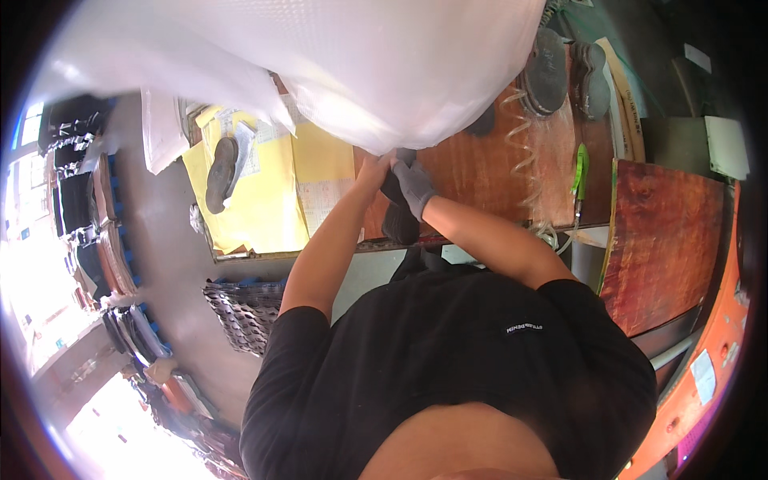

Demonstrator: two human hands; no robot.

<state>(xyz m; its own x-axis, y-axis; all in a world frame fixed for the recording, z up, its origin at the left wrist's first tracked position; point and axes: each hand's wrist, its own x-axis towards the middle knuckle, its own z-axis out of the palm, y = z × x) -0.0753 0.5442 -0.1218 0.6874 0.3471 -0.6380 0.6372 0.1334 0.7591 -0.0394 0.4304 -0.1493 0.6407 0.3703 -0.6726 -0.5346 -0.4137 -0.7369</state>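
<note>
Both my hands are together at the middle of the workbench, just below the hanging plastic. My bare left hand [373, 170] is closed at the left edge of a dark shoe sole [391, 192]. My right hand [414, 187], in a grey glove, grips the same sole from the right. The sole's far end is partly covered by the translucent plastic sheet [400, 88]. Nearer to me, below the hands, lies a small stack of dark soles [400, 226] at the bench's front edge.
On yellow paper [268, 192] at left lies another sole [221, 174] beside a pale strip. Dark soles [546, 74] stand at far right, near a coiled clear hose [524, 144] and a green-handled tool [580, 170]. A reddish board [664, 240] is at right; stacked racks [104, 216] line the left.
</note>
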